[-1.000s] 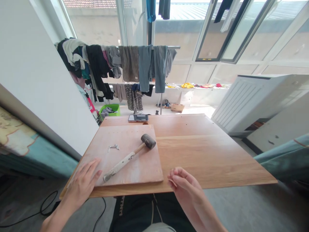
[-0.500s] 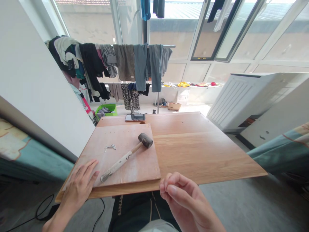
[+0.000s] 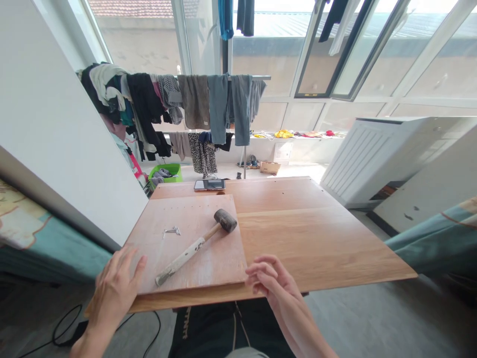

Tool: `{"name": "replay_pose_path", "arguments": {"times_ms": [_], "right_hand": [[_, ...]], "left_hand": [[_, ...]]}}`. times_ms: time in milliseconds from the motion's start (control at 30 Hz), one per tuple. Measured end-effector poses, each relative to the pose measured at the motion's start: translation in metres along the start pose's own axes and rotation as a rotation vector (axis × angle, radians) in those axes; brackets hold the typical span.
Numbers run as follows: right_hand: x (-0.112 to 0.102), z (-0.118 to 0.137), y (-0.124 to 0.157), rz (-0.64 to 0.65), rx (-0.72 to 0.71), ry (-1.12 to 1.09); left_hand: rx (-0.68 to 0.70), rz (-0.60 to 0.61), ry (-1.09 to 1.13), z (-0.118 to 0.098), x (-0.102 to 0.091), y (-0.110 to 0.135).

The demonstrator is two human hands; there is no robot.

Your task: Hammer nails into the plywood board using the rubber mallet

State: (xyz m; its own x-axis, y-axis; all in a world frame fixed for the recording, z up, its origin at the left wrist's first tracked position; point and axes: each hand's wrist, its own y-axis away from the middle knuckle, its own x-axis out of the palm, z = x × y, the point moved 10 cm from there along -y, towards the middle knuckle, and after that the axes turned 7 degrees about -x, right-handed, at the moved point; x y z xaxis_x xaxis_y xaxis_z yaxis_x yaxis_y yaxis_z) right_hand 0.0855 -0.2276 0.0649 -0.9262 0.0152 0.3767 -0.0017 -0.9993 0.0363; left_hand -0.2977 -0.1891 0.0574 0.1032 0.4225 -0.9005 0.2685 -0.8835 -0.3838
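A thin plywood sheet [image 3: 208, 256] lies on the left part of a larger wooden board [image 3: 316, 238]. On the sheet rests a rubber mallet [image 3: 197, 246] with a pale worn handle, and a few small nails [image 3: 171, 231] lie to its left. My left hand [image 3: 115, 288] lies flat with fingers apart on the sheet's near left corner. My right hand [image 3: 270, 283] has its fingers curled at the sheet's near right corner, at the board's front edge; whether it grips anything I cannot make out.
A phone [image 3: 209, 185] lies at the board's far edge. Behind stand a clothes rack [image 3: 208, 99] full of laundry, a green basket [image 3: 166, 174], and white panels [image 3: 372, 154] leaning at right. A bed [image 3: 22, 233] is at left; cables [image 3: 67, 323] run on the floor.
My right hand has moved forward from above my lap to the sheet's near right corner. My left hand has slid slightly towards the sheet's left edge. The mallet and nails have not moved.
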Motion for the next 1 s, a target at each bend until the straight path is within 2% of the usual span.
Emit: {"name": "replay_pose_path", "arguments": {"times_ms": [133,267,367,500,733,867,1000], "right_hand": [[-0.018,0.001,-0.010,0.091,-0.126,0.507],[-0.009,-0.003,-0.011,0.234,-0.317,1.001],[0.001,-0.017,-0.010,0.315,-0.411,1.233],[-0.001,-0.025,-0.016,0.331,-0.434,1.354],[-0.038,-0.011,-0.024,0.187,-0.382,1.402],[-0.068,-0.003,-0.011,0.129,-0.400,1.430],[-0.112,0.006,0.003,0.045,-0.432,1.432]], "left_hand": [[-0.077,0.027,0.046,0.007,0.009,-0.006],[-0.096,-0.031,0.039,0.003,0.007,-0.006],[-0.098,-0.060,0.015,-0.009,0.003,-0.002],[-0.057,-0.055,-0.016,-0.030,0.001,0.008],[-0.020,-0.020,-0.021,-0.061,0.003,0.018],[0.009,0.032,0.058,-0.082,0.003,0.022],[0.081,0.174,0.097,-0.104,0.005,0.029]]}}
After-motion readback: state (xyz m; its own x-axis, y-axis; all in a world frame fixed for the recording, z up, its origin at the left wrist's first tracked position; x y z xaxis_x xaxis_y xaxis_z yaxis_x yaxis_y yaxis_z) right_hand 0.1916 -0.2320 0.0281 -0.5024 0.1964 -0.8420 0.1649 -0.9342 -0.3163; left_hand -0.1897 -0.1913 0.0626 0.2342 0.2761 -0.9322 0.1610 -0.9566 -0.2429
